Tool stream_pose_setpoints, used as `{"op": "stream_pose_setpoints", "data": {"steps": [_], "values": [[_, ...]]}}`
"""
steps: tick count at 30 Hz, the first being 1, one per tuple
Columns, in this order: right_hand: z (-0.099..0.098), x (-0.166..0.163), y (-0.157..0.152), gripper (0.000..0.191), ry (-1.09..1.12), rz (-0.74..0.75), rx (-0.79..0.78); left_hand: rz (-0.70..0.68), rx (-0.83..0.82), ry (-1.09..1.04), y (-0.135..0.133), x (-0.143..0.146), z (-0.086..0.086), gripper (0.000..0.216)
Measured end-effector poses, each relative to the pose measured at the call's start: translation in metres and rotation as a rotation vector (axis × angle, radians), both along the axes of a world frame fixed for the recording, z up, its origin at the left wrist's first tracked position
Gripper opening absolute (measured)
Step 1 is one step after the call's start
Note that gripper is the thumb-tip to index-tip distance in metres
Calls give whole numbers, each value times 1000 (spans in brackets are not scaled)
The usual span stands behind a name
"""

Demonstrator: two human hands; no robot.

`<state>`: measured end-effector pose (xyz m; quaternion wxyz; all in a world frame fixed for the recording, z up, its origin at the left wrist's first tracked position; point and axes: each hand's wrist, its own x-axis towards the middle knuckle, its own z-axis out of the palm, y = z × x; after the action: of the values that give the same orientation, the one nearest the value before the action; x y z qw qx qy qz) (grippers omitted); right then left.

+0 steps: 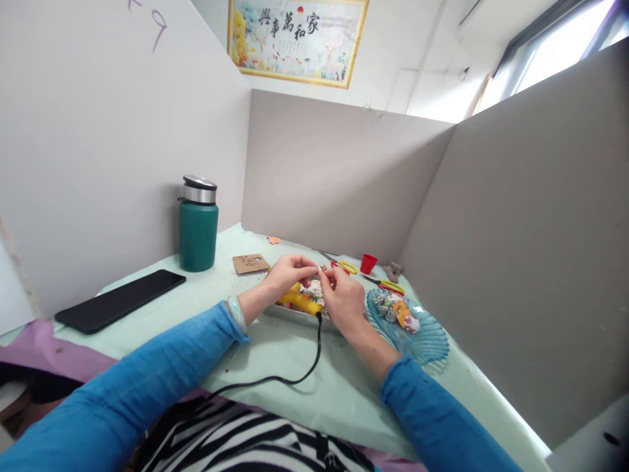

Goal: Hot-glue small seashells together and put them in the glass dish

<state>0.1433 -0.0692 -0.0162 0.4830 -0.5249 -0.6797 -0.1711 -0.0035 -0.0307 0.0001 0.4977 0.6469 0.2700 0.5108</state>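
My left hand (287, 273) and my right hand (343, 296) meet over a shallow metal tray (287, 313) in the middle of the table. Both pinch a tiny dark piece (324, 268) between their fingertips; it is too small to name. Under the hands, in the tray, lies a yellow tool (301, 301) with a black cord (295, 379) that runs back toward me. Small pale bits lie in the tray beside it. A pale green bangle sits on my left wrist.
A green flask (198, 225) and a black phone (120, 300) stand at the left. A blue shell-shaped glass dish (428, 341) with small trinkets lies right of the tray. Behind are yellow-handled scissors (390, 286), a red cup (368, 263) and a brown card (251, 263). Grey partitions enclose the table.
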Motion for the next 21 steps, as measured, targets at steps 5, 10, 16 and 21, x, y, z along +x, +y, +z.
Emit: {"op": "stream_pose_setpoints", "data": {"steps": [5,10,16,21], "values": [[0,1,2,25,-12,0,-2,12,2,6,1,0,-1,25],[-2,2,2,25,-17,-3,-2,13,-30,-1,1,-1,-1,25],[-2,2,2,24,-26,-6,-5,18,-42,-18,2,-1,-3,24],[-1,0,0,23,-54,-22,5,32,-66,-17,2,-1,-3,25]]}}
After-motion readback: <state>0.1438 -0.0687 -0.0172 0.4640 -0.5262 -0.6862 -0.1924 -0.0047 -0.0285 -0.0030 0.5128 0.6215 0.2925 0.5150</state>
